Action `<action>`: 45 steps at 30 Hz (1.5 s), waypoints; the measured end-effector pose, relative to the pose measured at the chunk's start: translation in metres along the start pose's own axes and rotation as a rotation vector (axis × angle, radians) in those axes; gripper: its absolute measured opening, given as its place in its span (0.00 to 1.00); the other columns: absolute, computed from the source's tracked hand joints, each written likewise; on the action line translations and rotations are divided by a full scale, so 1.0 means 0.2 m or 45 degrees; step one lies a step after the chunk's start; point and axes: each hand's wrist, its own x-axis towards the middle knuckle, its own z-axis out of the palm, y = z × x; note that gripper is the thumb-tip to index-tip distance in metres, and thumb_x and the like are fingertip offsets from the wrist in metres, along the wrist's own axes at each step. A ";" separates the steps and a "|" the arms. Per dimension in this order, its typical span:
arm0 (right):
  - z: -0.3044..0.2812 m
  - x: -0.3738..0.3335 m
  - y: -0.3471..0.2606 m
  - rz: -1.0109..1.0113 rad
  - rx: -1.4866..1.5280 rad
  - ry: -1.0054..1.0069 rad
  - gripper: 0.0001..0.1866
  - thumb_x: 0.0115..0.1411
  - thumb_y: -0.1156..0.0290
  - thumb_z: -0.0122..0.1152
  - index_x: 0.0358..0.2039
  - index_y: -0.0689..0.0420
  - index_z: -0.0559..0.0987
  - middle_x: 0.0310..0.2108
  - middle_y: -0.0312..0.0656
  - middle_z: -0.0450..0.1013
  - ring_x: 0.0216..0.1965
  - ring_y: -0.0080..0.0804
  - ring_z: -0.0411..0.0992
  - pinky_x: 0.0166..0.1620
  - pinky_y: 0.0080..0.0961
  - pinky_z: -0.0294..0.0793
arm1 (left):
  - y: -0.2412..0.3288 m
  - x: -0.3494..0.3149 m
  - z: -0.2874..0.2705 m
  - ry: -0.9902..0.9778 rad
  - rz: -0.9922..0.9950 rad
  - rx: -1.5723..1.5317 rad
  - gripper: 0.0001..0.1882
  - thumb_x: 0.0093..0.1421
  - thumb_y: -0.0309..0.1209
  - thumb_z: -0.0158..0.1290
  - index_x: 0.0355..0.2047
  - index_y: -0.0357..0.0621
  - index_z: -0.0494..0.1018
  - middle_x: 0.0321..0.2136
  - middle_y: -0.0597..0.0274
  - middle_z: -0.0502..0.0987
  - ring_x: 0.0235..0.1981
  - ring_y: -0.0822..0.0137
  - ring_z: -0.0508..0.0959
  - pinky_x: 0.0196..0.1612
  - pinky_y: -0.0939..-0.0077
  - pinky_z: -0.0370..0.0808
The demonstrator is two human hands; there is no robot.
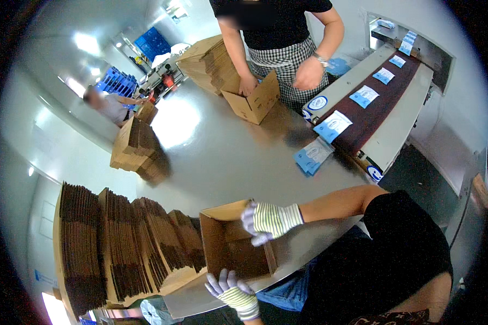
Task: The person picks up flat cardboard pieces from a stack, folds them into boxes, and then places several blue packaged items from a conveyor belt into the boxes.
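An open cardboard box (236,259) stands at the near edge of the metal table. My right hand (268,221), in a striped knitted glove, reaches over the box's rim with its fingers curled together. Whatever may be in those fingers does not show. My left hand (234,295), gloved the same way, is at the box's lower corner with its fingers spread. Whether it touches the cardboard I cannot tell. Only brown inner walls and floor show in the box's visible part; my right hand hides some of it.
Folded cardboard boxes (81,244) stand stacked at the left on the metal table (200,162). Across it, a co-worker's hand (248,85) reaches into another box (260,103). A conveyor (385,100) carries blue-white packets; several lie in a pile (312,156) at its end. More boxes (138,146) stand far left.
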 end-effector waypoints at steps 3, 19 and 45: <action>0.09 0.03 0.02 0.061 0.033 0.481 0.14 0.55 0.57 0.55 0.22 0.54 0.72 0.41 0.42 0.69 0.52 0.44 0.63 0.55 0.45 0.62 | 0.11 0.07 0.00 0.033 -0.081 -0.025 0.08 0.55 0.33 0.41 0.30 0.46 0.69 0.31 0.56 0.70 0.48 0.50 0.68 0.61 0.40 0.53; 0.21 0.10 0.03 0.169 0.233 0.720 0.05 0.55 0.69 0.56 0.26 0.56 0.73 0.40 0.42 0.72 0.55 0.49 0.63 0.59 0.43 0.60 | 0.08 -0.05 0.18 0.392 -0.388 -0.065 0.22 0.63 0.41 0.32 0.20 0.43 0.67 0.25 0.54 0.68 0.41 0.51 0.67 0.59 0.41 0.56; 0.22 0.12 0.03 0.169 0.162 0.744 0.07 0.54 0.68 0.55 0.25 0.57 0.73 0.36 0.43 0.71 0.51 0.48 0.65 0.57 0.42 0.63 | 0.08 -0.05 0.18 0.371 -0.428 -0.171 0.24 0.65 0.43 0.31 0.24 0.39 0.69 0.36 0.42 0.69 0.48 0.45 0.66 0.54 0.44 0.59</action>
